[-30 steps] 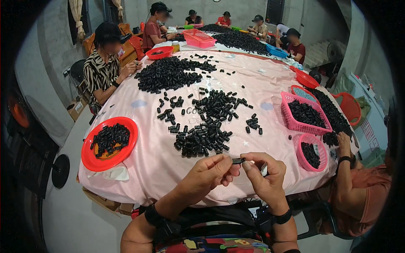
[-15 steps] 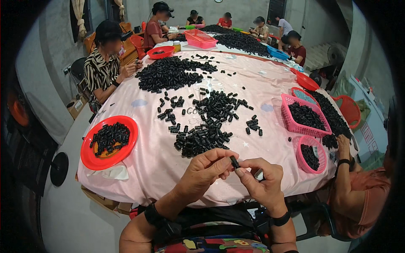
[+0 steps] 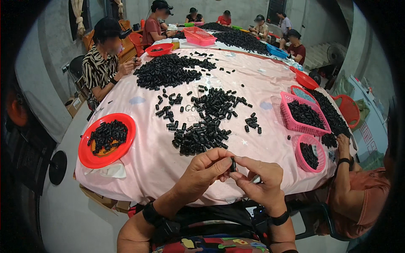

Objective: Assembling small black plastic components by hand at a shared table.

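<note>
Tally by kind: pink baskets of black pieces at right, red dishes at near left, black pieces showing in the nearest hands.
Pink baskets: 2
Red dish: 1
Black piece between left hand and right hand: 1
Total: 4

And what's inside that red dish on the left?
Small black pieces lie heaped in the red dish, an orange patch showing below; the bottom under the heap is hidden.

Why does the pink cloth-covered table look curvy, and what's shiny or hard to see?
Head view: the fisheye lens bends the pink cloth-covered table; head view: light glints off the heap of glossy black cylinders; head view: the small black cylinder between left hand and right hand shows little detail.
</note>
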`<state>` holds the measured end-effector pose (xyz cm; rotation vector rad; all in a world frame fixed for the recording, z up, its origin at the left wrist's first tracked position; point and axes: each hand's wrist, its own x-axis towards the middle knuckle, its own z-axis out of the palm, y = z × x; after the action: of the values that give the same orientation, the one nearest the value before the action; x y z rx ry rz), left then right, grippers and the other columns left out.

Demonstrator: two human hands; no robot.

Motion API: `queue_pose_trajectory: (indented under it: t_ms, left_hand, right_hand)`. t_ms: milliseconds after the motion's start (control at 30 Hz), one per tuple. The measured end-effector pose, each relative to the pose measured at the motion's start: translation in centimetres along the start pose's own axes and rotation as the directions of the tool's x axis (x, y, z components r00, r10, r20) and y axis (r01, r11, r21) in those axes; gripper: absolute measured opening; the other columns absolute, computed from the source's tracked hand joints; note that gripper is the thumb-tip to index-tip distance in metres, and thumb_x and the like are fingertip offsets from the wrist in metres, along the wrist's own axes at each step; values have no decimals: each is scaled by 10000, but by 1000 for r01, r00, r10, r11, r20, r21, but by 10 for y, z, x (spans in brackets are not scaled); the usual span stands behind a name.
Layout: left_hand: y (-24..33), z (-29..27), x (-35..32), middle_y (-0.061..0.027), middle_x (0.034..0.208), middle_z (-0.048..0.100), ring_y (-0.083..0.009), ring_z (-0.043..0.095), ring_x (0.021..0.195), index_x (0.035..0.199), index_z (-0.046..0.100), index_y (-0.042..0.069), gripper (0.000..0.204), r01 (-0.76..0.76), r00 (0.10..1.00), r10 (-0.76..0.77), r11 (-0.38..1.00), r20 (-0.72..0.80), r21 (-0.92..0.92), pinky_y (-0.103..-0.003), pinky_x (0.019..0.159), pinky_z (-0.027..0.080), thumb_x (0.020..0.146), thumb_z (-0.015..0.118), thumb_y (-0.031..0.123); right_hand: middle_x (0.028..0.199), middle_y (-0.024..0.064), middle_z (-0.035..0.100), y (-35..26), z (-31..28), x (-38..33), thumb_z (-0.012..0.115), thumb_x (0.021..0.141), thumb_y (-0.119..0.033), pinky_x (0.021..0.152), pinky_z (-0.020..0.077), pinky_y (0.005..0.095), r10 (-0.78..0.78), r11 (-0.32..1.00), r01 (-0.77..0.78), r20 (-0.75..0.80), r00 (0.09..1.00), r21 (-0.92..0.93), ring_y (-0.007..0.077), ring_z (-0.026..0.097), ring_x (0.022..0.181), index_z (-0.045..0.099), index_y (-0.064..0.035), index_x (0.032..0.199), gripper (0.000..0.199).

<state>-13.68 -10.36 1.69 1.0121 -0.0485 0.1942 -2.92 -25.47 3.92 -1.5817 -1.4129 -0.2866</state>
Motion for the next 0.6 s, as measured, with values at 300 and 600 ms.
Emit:
queue_pose_trajectory:
  t_ms: [300,600]
  left_hand:
    - [-5,-3,3,-28,973,599,-82,524,825,1159,560,31,221,-8,1000,8,997,12,-77,-245,766,430,970,490,120]
    - [-5,-4,2,-52,1024,584,-114,559,912,1136,550,17,203,44,999,-44,998,-2,-44,-262,846,452,969,480,107]
  right_hand:
    - [547,28,495,3,-3,-2,758,650,-78,420,380,303,-238,935,244,55,970,-257,184,505,449,672,-81,1013,372]
    - [536,35,513,4,2,-2,799,689,-216,407,383,293,-168,969,165,1,986,-184,183,519,439,622,-79,824,261]
